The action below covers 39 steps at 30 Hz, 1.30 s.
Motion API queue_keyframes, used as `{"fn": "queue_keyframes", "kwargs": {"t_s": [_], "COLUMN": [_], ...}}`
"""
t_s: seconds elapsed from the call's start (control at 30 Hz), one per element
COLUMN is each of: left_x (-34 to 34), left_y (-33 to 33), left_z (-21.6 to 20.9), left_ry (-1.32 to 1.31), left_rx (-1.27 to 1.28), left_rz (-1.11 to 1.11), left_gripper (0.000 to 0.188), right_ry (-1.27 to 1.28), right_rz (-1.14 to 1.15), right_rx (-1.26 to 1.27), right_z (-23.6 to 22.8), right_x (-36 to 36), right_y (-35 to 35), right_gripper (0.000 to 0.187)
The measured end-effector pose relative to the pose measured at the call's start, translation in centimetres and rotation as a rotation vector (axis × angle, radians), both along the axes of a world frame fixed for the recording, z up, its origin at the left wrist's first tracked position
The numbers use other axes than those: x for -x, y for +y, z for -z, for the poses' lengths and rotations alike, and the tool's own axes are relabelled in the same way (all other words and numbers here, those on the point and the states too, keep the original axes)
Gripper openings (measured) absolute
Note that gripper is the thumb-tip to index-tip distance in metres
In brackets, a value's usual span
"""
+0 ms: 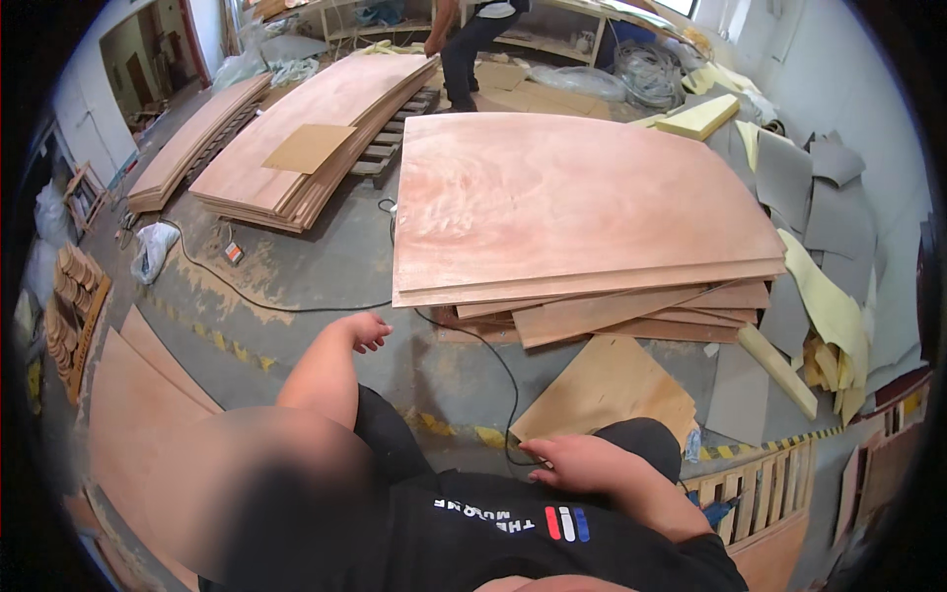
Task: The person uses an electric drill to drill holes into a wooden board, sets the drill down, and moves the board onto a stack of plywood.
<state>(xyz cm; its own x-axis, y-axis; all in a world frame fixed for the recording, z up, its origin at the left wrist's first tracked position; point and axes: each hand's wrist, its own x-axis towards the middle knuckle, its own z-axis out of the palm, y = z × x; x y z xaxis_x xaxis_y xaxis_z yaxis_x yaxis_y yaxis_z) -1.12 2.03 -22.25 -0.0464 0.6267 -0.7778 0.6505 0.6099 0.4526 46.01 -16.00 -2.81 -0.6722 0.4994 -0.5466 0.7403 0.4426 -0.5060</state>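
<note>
My left hand point(367, 333) hangs over the grey floor beyond my left knee, fingers loosely bent and apart, nothing in them. A black cable point(296, 310) runs along the floor beside it. Close to my body, my right hand point(564, 463) is held in front of my right thigh, its fingers loosely apart with no object visible in them. Below and beyond it lies a loose plywood piece point(612, 390) on the floor. Ahead stands a large stack of pinkish plywood sheets point(582, 197), its lower boards skewed; neither hand touches it.
Two more plywood stacks point(306, 109) sit on pallets at the far left. Another person point(464, 49) stands behind them, one hand at a stack's corner. Yellow foam point(702, 116) and grey sheets point(784, 178) lie along the right. Plywood sheets point(138, 414) are at my left.
</note>
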Motion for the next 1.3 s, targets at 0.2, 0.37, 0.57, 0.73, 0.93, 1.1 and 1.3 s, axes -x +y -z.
{"fn": "queue_keyframes", "kwargs": {"t_s": [0.2, 0.37, 0.57, 0.73, 0.93, 1.1, 1.3], "left_x": [-0.2, -0.3, -0.3, -0.7, 0.0, -0.6, -0.6], "left_y": [0.0, -0.1, 0.3, 0.0, 0.5, 0.7, 0.7], "left_z": [0.6, -0.3, -0.7, -0.9, 0.2, -0.3, -0.4], "left_ry": [0.005, 0.007, 0.013, -0.009, 0.026, 0.031, 0.041], "left_rx": [-0.047, -0.036, -0.051, -0.056, -0.072, -0.073, -0.045], "left_rz": [0.063, 0.082, 0.093, 0.062, 0.119, 0.123, 0.125], "left_gripper": [0.052, 0.049, 0.050, 0.049, 0.051, 0.052, 0.052], "right_ry": [-0.001, -0.006, 0.058, -0.019, 0.027, 0.000, 0.022], "right_rz": [0.024, 0.034, 0.036, 0.028, 0.019, 0.028, 0.034], "right_rx": [0.027, -0.007, -0.028, -0.029, -0.027, -0.029, -0.033], "right_z": [-0.2, 0.0, -0.3, -0.8, -0.7, -1.3, -1.0], "right_x": [0.3, 0.2, 0.1, 0.5, 0.8, 0.9, 0.6], "right_y": [-0.2, -0.3, 0.1, 0.1, 0.1, 0.0, 0.0], "right_gripper": [0.055, 0.055, 0.054, 0.052, 0.053, 0.053, 0.054]}}
